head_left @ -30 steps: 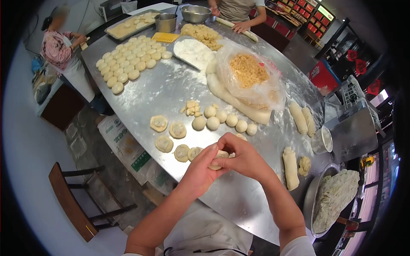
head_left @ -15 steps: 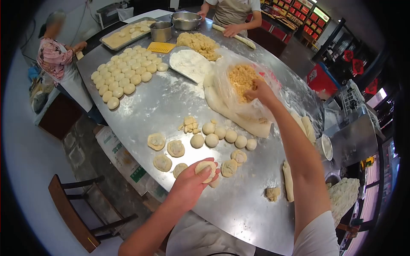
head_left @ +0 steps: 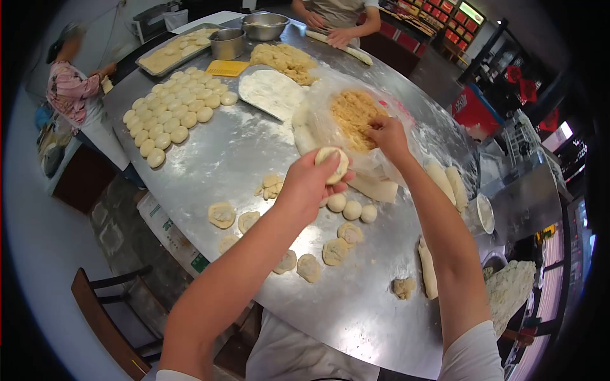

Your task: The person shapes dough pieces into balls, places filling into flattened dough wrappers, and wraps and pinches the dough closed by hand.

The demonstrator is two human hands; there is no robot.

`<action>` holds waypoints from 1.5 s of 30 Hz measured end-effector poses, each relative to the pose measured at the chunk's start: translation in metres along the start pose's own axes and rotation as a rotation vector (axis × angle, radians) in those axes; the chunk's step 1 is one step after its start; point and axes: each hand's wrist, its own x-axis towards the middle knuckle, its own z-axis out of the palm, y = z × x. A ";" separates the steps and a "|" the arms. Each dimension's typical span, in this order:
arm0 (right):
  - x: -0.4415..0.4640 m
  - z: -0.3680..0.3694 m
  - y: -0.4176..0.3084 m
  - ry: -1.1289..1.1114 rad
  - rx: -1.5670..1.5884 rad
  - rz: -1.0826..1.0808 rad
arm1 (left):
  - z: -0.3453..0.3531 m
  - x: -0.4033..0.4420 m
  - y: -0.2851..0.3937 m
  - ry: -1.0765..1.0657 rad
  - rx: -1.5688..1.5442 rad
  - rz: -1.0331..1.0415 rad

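Short white sleeves, pale apron

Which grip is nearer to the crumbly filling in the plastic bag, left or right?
Right. The right grip is at the edge of the crumbly filling; the left grip, holding a dough piece, is below and left of it in view.

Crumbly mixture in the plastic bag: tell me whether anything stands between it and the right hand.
Nothing visible does. The right hand is at the right edge of the crumbly mixture, exposed in the open plastic bag. The left hand, holding a dough round, is off to the left.
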 end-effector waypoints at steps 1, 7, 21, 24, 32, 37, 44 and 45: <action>-0.003 -0.001 0.000 -0.032 -0.051 -0.014 | 0.006 0.011 0.001 0.027 0.018 -0.017; -0.004 0.001 0.008 0.047 0.183 0.076 | 0.021 0.079 0.002 0.042 -0.303 -0.140; -0.045 -0.007 -0.062 -0.221 0.183 -0.070 | 0.030 0.149 -0.034 0.056 -0.428 -0.084; -0.044 -0.016 -0.068 -0.262 0.144 -0.053 | 0.028 0.150 -0.036 0.103 -0.546 -0.119; -0.047 0.005 -0.034 -0.082 0.415 0.088 | 0.028 0.160 -0.044 0.085 -0.520 -0.071; -0.053 0.013 -0.046 0.097 0.085 -0.152 | 0.030 0.163 -0.056 0.017 -0.486 0.020; -0.042 -0.008 -0.043 -0.132 0.624 0.348 | 0.027 0.148 -0.047 0.033 -0.364 0.022; -0.040 -0.008 -0.040 -0.055 0.659 0.344 | 0.026 0.145 -0.045 0.053 -0.374 0.024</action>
